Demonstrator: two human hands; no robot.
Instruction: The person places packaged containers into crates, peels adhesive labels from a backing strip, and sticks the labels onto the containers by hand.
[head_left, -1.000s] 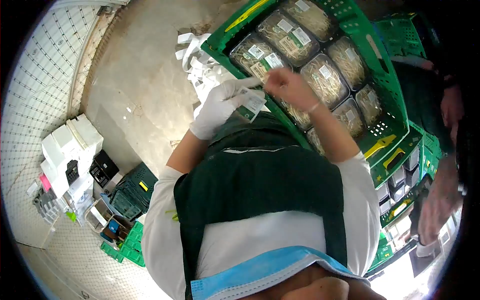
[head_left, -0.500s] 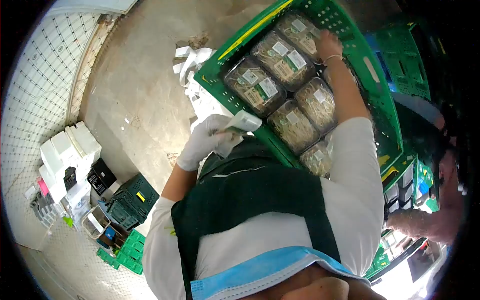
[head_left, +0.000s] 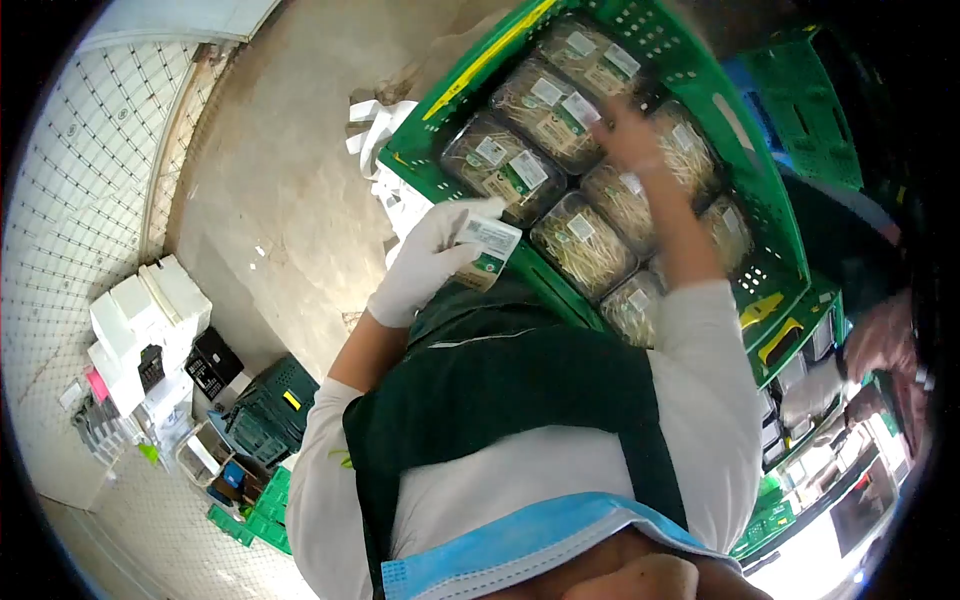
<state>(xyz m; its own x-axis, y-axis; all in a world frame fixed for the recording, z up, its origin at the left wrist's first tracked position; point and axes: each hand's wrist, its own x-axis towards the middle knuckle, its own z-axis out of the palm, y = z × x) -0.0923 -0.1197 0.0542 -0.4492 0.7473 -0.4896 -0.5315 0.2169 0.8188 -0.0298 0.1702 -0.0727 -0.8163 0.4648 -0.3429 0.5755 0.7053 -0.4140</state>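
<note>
My left hand (head_left: 428, 262), in a white glove, is closed on a printed label sheet (head_left: 490, 240) with white and green parts, held by the near edge of a green crate (head_left: 560, 300). Bare and slightly blurred, my right hand (head_left: 630, 138) passes over the crate with fingers stretched out and no object visible in them. Clear-lidded packs of pale sprouts fill much of the crate. A pack beside my right fingers (head_left: 545, 115) and the far pack (head_left: 590, 55) carry extra white-and-green labels; the sprout pack (head_left: 583, 245) nearer me shows a small white label.
White strips (head_left: 375, 130) lie on the floor left of the crate. White foam boxes (head_left: 150, 310) and dark folding crates (head_left: 270, 405) stand at left. More green crates (head_left: 805, 110) are on the right, where a co-worker's gloved hand (head_left: 815, 395) is over black trays.
My right hand has drawn back from the far pack, which now shows a second white label. My left hand has turned the label sheet face up. The co-worker's hand has moved.
</note>
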